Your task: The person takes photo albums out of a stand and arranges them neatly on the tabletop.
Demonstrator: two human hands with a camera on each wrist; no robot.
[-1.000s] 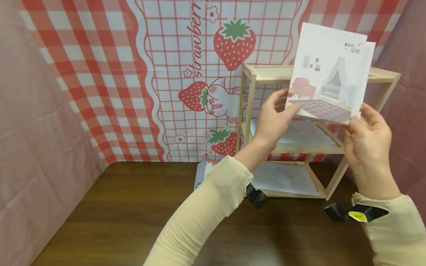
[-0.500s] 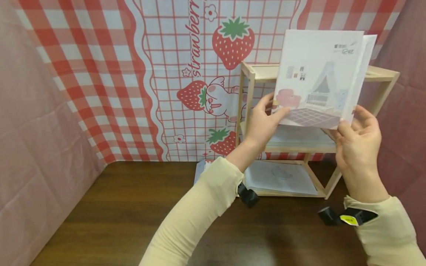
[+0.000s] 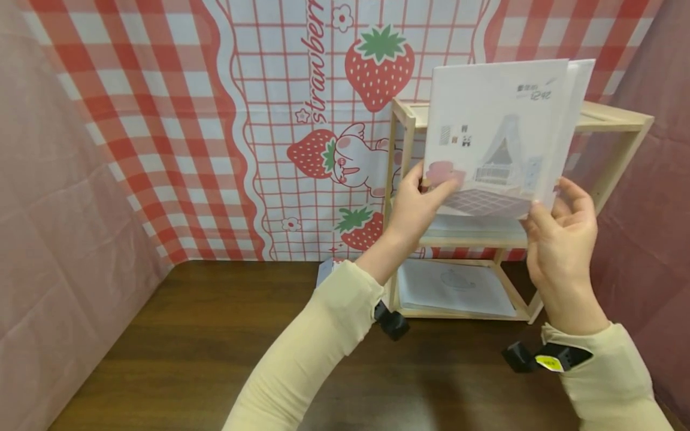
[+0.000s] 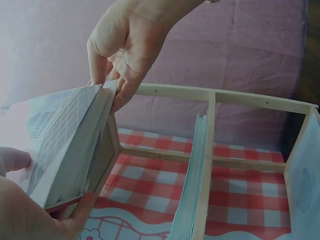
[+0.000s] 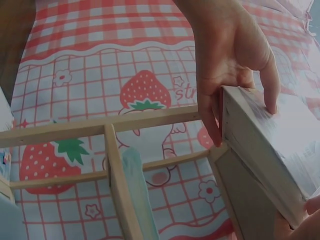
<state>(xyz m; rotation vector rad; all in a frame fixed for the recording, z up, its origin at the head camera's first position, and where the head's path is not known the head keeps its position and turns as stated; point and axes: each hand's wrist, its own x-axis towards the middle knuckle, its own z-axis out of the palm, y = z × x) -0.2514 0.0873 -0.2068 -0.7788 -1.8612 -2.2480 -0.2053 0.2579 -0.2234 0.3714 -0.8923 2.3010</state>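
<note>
Both hands hold up a thick white book (image 3: 485, 137) in front of a wooden shelf rack (image 3: 614, 123). Its cover shows a pink armchair, a canopy crib and a grey checked rug, with small lettering at the upper right. My left hand (image 3: 412, 209) grips the lower left edge, thumb on the cover and fingers behind. At the lower right corner my right hand (image 3: 563, 239) pinches the book, its thumb in front. In the left wrist view the book's page block (image 4: 75, 160) faces the camera. The book hides part of the rack's top and middle shelves.
White sheets with a faint drawing (image 3: 458, 287) lie on the rack's bottom shelf, and a pale stack (image 3: 474, 227) on the middle one. A bluish item (image 3: 325, 272) stands left of the rack, partly behind my left sleeve. A strawberry-print cloth (image 3: 259, 120) hangs behind the brown table (image 3: 215, 335).
Both hands have carried the book left and somewhat down. Its cover has turned from a slant to face the head camera more squarely. The grip of both hands looks the same.
</note>
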